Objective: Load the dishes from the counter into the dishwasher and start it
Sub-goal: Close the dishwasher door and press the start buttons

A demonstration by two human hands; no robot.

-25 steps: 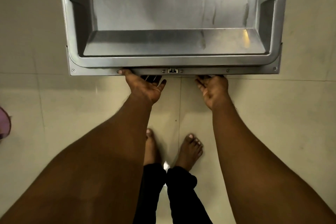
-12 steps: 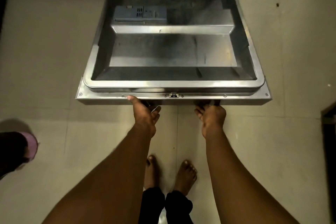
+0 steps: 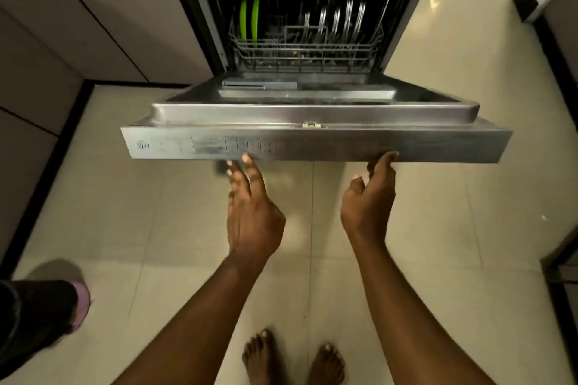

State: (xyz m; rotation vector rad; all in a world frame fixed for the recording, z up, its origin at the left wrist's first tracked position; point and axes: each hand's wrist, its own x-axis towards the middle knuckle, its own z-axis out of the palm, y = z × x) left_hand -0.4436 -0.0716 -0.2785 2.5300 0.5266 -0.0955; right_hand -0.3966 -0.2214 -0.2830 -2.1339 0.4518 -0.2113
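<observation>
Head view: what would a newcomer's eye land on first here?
The steel dishwasher door fills the middle, partway open, with the left hand and right hand reaching up to touch its near edge. Behind it, the lower rack holds two green plates at left and steel plates at right.

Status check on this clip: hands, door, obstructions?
Left hand open, touching door edge. Right hand open, pressing under it. Door partly up, plates racked. Nothing seen blocking.
</observation>
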